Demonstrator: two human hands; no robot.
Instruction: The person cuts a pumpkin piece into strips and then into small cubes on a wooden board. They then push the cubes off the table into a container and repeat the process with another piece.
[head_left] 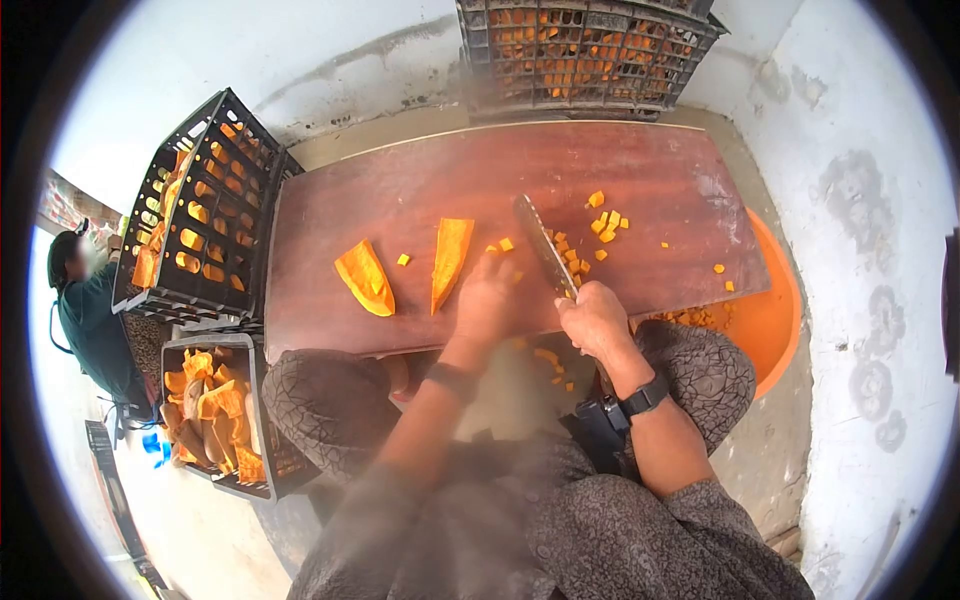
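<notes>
My right hand (595,318) is clenched around the handle of a knife (540,240), its blade angled over the wooden bench (420,190). My left hand (485,300) is blurred, just beside a pumpkin wedge (450,258); I cannot tell whether it grips anything. A second wedge (365,278) lies further left, and diced cubes (606,226) lie right of the blade.

Floor (770,450): grey concrete, rough, right of the brown board (400,200).
Wall (300,50): whitish, cracked, stained, beyond the board's far edge.
Crates: black plastic, one (590,50) behind the board, two (200,210) left.
Light: bright daylight.
</notes>
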